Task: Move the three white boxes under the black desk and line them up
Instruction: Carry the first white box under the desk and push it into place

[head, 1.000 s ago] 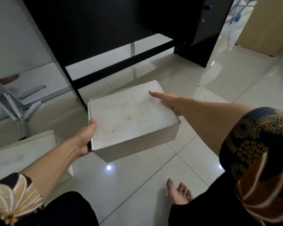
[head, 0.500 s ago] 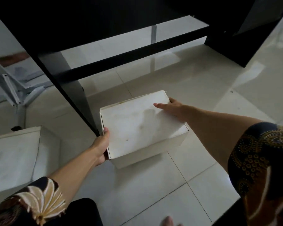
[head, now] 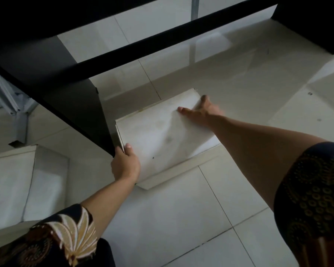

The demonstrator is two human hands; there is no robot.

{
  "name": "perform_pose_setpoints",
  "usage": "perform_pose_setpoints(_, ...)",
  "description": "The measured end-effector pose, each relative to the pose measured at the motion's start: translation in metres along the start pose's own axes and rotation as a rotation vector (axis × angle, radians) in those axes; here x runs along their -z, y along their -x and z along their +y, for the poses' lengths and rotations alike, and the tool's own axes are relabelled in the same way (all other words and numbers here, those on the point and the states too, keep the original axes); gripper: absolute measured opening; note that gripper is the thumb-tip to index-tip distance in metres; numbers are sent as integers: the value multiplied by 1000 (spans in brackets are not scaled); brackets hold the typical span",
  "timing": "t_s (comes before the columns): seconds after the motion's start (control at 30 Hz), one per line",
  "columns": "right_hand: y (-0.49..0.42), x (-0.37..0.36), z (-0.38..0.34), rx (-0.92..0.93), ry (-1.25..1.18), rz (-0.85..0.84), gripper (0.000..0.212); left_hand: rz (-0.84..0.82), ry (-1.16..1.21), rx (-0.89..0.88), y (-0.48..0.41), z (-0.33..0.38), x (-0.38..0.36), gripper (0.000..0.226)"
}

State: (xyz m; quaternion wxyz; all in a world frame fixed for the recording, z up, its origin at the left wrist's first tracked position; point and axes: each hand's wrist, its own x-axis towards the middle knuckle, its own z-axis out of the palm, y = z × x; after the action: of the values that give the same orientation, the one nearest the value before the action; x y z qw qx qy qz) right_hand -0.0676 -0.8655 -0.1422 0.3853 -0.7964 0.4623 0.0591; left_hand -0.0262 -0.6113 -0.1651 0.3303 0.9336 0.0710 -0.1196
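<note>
A white box [head: 162, 135] rests low on the tiled floor just right of the black desk's left side panel [head: 73, 105]. My left hand [head: 124, 164] grips its near left corner, thumb on the lid. My right hand [head: 202, 109] holds its far right corner with the fingers over the edge. The box's far half lies beneath the black desk [head: 46, 16], whose crossbar [head: 162, 41] runs behind it. A second white box [head: 17, 182] stands on the floor at the left, outside the desk. A third box is not in view.
The desk's right pedestal [head: 312, 22] closes the space at the top right. A grey metal stand [head: 12, 101] is behind the left panel. Glossy white floor tiles [head: 181, 218] spread in front of me.
Both hands have carried the box forward and down, from the floor in front of the desk to beside the left panel. The view has dropped closer to the floor.
</note>
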Motion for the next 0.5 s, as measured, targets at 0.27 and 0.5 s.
perform_pose_setpoints(0.27, -6, -7, -3, 7, 73, 74, 104, 91, -201, -299, -18, 6, 5, 49)
perform_pose_setpoints(0.5, -21, -10, -28, 166, 132, 196, 103, -54, -523, -939, 12, 4, 3, 79)
